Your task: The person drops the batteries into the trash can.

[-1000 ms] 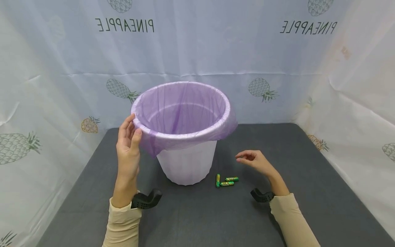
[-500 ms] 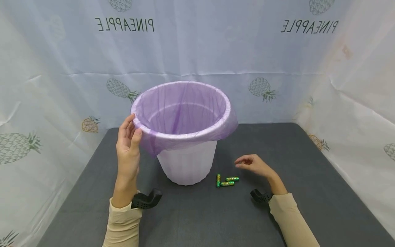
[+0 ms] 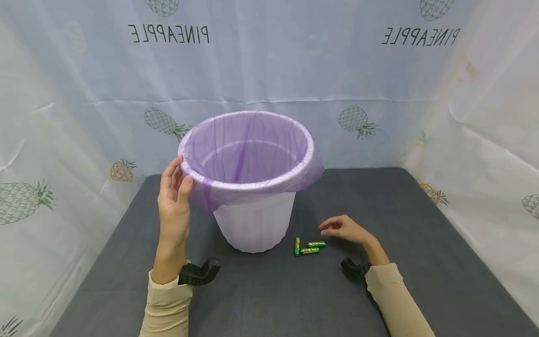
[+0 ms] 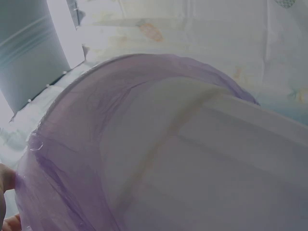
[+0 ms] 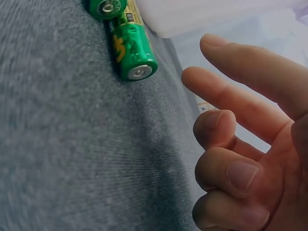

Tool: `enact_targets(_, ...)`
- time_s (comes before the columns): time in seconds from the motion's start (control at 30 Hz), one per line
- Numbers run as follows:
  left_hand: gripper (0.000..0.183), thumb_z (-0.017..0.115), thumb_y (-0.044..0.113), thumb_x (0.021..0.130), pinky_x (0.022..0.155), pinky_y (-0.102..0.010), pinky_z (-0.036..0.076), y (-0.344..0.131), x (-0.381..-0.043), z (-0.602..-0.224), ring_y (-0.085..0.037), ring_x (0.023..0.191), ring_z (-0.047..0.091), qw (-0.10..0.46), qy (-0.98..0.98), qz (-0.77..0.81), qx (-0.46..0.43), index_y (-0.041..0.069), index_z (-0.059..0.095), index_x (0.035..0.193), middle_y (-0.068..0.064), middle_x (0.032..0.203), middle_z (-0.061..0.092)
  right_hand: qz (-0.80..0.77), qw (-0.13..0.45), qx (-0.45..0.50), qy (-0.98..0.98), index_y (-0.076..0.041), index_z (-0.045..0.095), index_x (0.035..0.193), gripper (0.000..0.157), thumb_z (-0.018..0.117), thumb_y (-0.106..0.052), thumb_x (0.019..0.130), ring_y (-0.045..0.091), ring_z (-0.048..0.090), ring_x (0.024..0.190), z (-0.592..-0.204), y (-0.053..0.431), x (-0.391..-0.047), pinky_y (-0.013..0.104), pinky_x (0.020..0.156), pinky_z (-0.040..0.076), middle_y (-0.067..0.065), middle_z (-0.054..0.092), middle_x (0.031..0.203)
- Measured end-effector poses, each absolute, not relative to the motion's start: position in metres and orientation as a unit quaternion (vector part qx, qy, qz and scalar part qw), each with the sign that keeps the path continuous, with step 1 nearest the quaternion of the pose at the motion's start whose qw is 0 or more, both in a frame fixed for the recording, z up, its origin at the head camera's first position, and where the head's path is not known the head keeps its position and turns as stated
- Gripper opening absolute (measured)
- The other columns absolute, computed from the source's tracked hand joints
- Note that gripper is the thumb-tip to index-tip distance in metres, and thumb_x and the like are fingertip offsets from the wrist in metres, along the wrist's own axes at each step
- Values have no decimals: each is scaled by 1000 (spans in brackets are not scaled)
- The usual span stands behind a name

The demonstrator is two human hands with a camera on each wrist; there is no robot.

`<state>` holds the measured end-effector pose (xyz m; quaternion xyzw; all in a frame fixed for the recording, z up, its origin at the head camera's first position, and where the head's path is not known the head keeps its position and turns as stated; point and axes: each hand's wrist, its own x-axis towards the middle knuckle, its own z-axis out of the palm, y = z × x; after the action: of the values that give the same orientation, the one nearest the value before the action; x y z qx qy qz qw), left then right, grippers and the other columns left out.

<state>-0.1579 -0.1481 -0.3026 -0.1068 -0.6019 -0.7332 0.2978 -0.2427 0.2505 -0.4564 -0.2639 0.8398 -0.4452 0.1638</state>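
Note:
A white trash bin (image 3: 254, 224) stands on the table, lined with a thin purple trash bag (image 3: 216, 196) folded over its rim. At the rim's left side my left hand (image 3: 173, 208) grips the bag-covered edge, thumb toward the front. The left wrist view catches only its fingertips (image 4: 6, 177) beside the bag. Three green-and-gold batteries lie right of the bin: one pointing away (image 3: 297, 246), and two crosswise, a rear battery (image 3: 316, 244) and a front battery (image 3: 309, 251). Just beyond and right of them hovers my right hand (image 3: 346, 229), loosely bent, holding nothing; a battery (image 5: 136, 55) shows near its fingertips.
The dark grey table (image 3: 269, 299) extends around the bin. A white curtain (image 3: 269, 61) with pineapple prints hangs behind it and along both sides. Black wrist-worn devices sit on the left wrist (image 3: 200, 272) and the right wrist (image 3: 354, 268).
My right hand has come down and slightly left, nearer the batteries. My left hand, the bin and the batteries stay in place.

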Motion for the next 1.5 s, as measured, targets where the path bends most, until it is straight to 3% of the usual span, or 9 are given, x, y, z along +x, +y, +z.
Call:
enact_targets(0.23, 43, 50, 7, 94, 105, -16, 35, -148, -159, -302, -11, 124, 45, 298, -601, -734, -108, 11, 47, 137, 3, 128, 52, -456, 185, -280, 824, 9, 68, 104, 27, 69, -11, 86, -3, 40, 56, -458, 251, -244, 18, 54, 37, 11, 57, 67)
enact_targets(0.37, 42, 49, 6, 94, 105, -16, 35, -148, -159, -303, -11, 124, 45, 299, -597, -736, -112, 11, 47, 136, 3, 128, 52, -450, 203, -300, 816, 10, 68, 103, 27, 70, -9, 85, -3, 38, 53, -460, 252, -245, 17, 52, 35, 11, 55, 64)
enact_targets(0.63, 42, 49, 6, 95, 104, -16, 35, -149, -158, -303, -11, 124, 45, 301, -595, -736, -118, 10, 47, 137, 3, 128, 53, -444, 216, -321, 808, 11, 68, 104, 31, 72, -10, 82, -4, 35, 52, -463, 251, -247, 16, 53, 35, -2, 51, 64)
enact_targets(0.93, 42, 49, 7, 95, 103, -16, 35, -150, -157, -303, -11, 123, 45, 297, -595, -738, -115, 11, 47, 137, 3, 128, 53, -455, 205, -342, 796, 12, 69, 100, 28, 74, -7, 80, -5, 37, 52, -468, 250, -248, 16, 52, 36, 25, 50, 64)
enact_targets(1.5, 42, 48, 7, 95, 104, -16, 35, -150, -158, -304, -11, 124, 45, 295, -606, -730, -115, 10, 46, 137, 3, 128, 51, -454, 200, -333, 802, 10, 71, 95, 24, 74, -7, 79, -4, 42, 58, -468, 253, -242, 17, 55, 40, 23, 55, 70)
